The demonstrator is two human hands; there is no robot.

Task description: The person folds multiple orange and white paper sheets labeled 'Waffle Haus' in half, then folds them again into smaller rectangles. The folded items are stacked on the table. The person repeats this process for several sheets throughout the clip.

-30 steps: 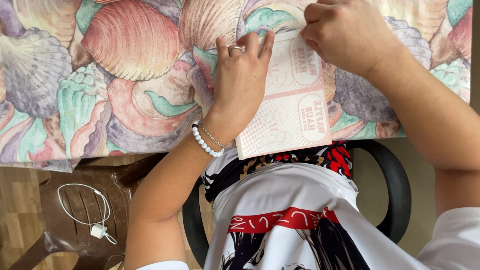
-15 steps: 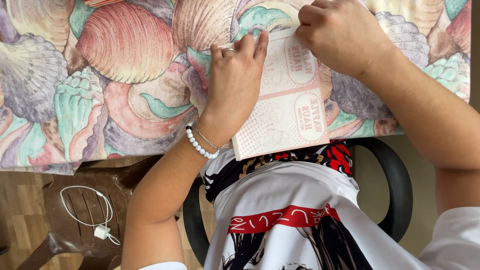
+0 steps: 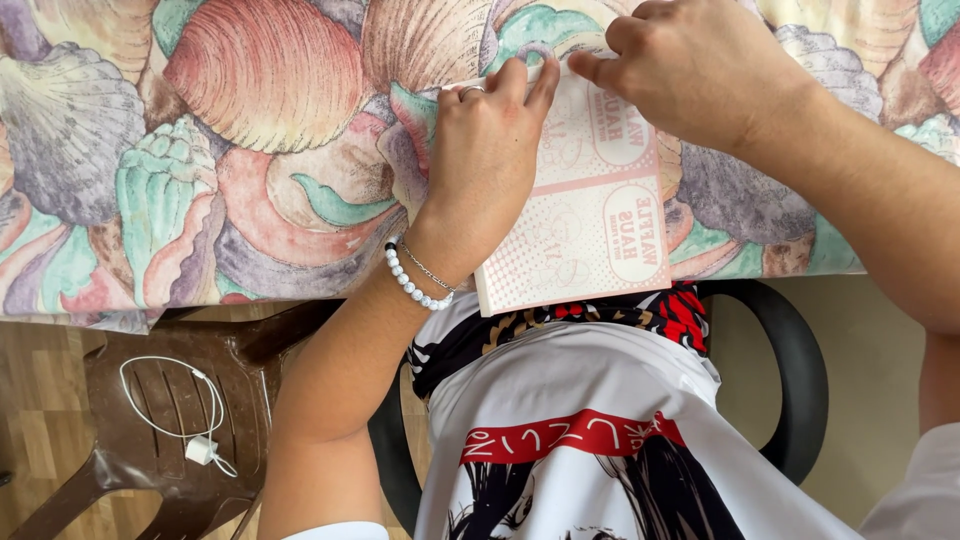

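A folded sheet of white paper with pink print lies on a table covered by a seashell-patterned cloth, its near edge hanging over the table's front. My left hand rests flat on the paper's left part, fingers pressing its far edge; it wears a ring and a white bead bracelet. My right hand is at the paper's far edge, fingertips pinching or pressing the fold next to the left fingertips.
A brown plastic chair stands at the lower left with a white charger and cable on its seat. I sit on a black chair, wearing a white printed shirt. Wooden floor shows below.
Both hands and the paper have stayed together at the far edge; the view has drifted slightly, and the right fingertips have closed in on the fold beside the left fingers.
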